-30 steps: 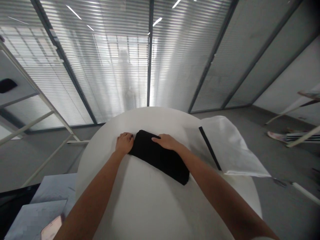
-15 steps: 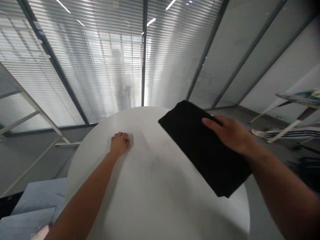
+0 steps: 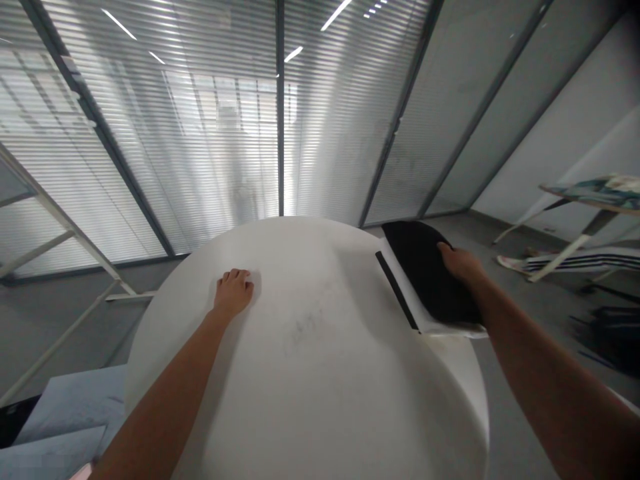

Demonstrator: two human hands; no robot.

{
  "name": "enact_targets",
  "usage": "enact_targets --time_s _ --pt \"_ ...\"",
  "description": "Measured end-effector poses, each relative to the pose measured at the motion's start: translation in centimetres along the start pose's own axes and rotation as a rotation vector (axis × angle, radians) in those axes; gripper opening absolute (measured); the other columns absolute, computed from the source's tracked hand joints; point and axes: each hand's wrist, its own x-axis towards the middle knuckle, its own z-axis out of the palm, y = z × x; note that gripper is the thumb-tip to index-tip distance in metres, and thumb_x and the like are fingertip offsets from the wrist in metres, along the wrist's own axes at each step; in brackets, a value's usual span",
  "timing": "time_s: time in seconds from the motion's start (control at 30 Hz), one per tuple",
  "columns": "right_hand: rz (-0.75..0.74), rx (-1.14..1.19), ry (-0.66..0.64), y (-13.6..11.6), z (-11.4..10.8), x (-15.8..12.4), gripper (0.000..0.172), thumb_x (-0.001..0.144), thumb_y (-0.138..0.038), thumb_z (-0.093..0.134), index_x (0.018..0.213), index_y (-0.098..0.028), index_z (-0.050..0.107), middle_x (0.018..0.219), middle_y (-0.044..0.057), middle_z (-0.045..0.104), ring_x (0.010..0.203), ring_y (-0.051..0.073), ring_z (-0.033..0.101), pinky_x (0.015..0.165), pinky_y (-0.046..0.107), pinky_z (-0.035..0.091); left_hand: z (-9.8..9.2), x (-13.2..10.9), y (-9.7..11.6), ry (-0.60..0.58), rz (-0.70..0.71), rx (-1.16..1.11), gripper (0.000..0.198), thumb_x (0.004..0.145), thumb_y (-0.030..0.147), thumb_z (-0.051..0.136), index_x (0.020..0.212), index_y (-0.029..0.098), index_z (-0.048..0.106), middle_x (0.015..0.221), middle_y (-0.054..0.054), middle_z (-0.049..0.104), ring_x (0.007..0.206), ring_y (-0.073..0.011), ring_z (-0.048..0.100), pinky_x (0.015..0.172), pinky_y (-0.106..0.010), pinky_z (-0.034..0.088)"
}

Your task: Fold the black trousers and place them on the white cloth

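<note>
- where the round white surface (image 3: 310, 373) curved away at its far right edge, a folded black cloth (image 3: 425, 273) lay flat on top of a folded white cloth (image 3: 450, 328), which showed only as a pale strip under and beside it.
- a dark band (image 3: 397, 290) ran along the white cloth's left side, just beside the black one.
- both cloths overhung the rim of the surface on the right.
- the right hand (image 3: 463, 263) rested on the far right part of the black cloth, palm down, its fingers (image 3: 445, 249) laid flat on the fabric; whether they pinched the cloth or only pressed on it could not be told.
- the right forearm stretched from the lower right corner of the view up to that hand.
- the left hand (image 3: 233, 293) lay well apart from the cloths, on the left half of the surface, its fingers (image 3: 239, 275) curled loosely under and holding nothing, knuckles toward the windows.
- faint grey smudges (image 3: 307, 323) marked the bare middle of the surface between the two hands.
- beyond the surface stood a wall of glass panels with closed slatted blinds (image 3: 200, 133) in dark frames.
- a white metal frame (image 3: 60, 227) leaned at the left.
- at the right, on the grey floor, stood a slanted white stand (image 3: 590, 220) with coloured fabric on top.
</note>
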Motion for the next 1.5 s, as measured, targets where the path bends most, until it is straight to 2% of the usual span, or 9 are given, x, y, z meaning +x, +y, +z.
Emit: enact_targets --time_s 0.13,0.2,0.37,0.47,0.57,0.63,0.77,0.87,1.5 --pt "0.106 0.118 -0.218 0.1 -0.4 0.0 0.069 0.094 -0.049 0.035 0.124 0.009 0.057 0.109 0.034 0.061 0.095 0.027 0.061 0.071 0.036 0.034 0.2 0.0 -0.1 -0.005 -0.009 0.012 0.039 0.085 0.028 0.042 0.119 0.021 0.060 0.124 -0.012 0.059 0.114 -0.0284 0.052 0.095 -0.042 0.040" --pt "0.119 0.149 -0.208 -0.4 -1.0 -0.6 0.070 0.093 -0.050 0.037 0.131 0.006 0.051 0.118 0.035 0.056 0.105 0.030 0.057 0.074 0.038 0.033 0.2 0.1 -0.2 -0.003 -0.007 0.016 0.039 0.085 0.028 0.041 0.119 0.020 0.060 0.123 -0.012 0.059 0.113 -0.0285 0.052 0.095 -0.042 0.040" --pt "-0.022 0.098 0.247 -3.0 -4.1 -4.6 0.054 0.089 -0.042 0.048 0.130 -0.007 0.054 0.128 0.032 0.049 0.121 0.037 0.042 0.083 0.045 0.031 -0.6 -0.3 0.5 -0.034 0.010 -0.001 0.039 0.086 0.024 0.041 0.119 0.019 0.060 0.124 -0.010 0.059 0.113 -0.0266 0.053 0.096 -0.040 0.041" --pt "-0.382 0.166 0.415 -5.5 -5.7 -8.4 0.044 0.091 -0.038 0.045 0.120 -0.010 0.060 0.120 0.024 0.057 0.116 0.035 0.046 0.089 0.046 0.035 -1.8 -1.4 2.4 -0.082 0.014 -0.018 0.041 0.087 0.025 0.040 0.123 0.020 0.058 0.126 -0.010 0.059 0.112 -0.0246 0.054 0.096 -0.038 0.042" --pt "-0.794 0.321 0.227 -8.3 -5.1 -12.4 0.033 0.092 -0.033 0.043 0.112 -0.015 0.063 0.108 0.013 0.064 0.107 0.026 0.055 0.095 0.041 0.040 -2.9 -3.3 5.0 -0.109 0.099 -0.030 0.047 0.093 0.034 0.036 0.136 0.020 0.048 0.138 -0.010 0.051 0.122 -0.0249 0.049 0.101 -0.039 0.039" --pt "-0.936 0.332 0.036 -10.0 -3.2 -15.1 0.037 0.095 -0.035 0.039 0.117 -0.016 0.061 0.113 0.012 0.065 0.110 0.024 0.056 0.098 0.040 0.041 -3.2 -4.7 6.5 -0.138 0.185 -0.024 0.053 0.096 0.044 0.030 0.145 0.024 0.038 0.149 -0.011 0.039 0.134 -0.0275 0.038 0.107 -0.044 0.032" --pt "-0.950 0.190 -0.158 -12.1 2.3 -19.0 0.059 0.095 -0.053 0.033 0.142 -0.019 0.043 0.147 0.012 0.043 0.136 0.030 0.036 0.109 0.051 0.029 -2.8 -7.0 7.8 -0.200 0.240 -0.020 0.064 0.093 0.061 0.020 0.151 0.034 0.021 0.159 -0.007 0.019 0.144 -0.0348 0.016 0.112 -0.056 0.017" --pt "-0.943 0.123 -0.250 -12.5 5.4 -20.4 0.064 0.095 -0.058 0.027 0.148 -0.021 0.034 0.154 0.011 0.030 0.142 0.031 0.025 0.112 0.055 0.022 -1.9 -7.8 7.4 -0.262 0.258 -0.014 0.068 0.092 0.065 0.018 0.152 0.034 0.020 0.160 -0.007 0.015 0.145 -0.0351 0.009 0.113 -0.059 0.011" --pt "-0.961 0.135 -0.237 -12.3 6.3 -20.4 0.063 0.096 -0.057 0.025 0.149 -0.024 0.032 0.156 0.009 0.025 0.143 0.030 0.023 0.112 0.054 0.022 -2.2 -7.4 5.9 -0.324 0.306 -0.054 0.069 0.091 0.068 0.017 0.151 0.034 0.023 0.159 -0.006 0.014 0.145 -0.0333 0.008 0.114 -0.059 0.011"
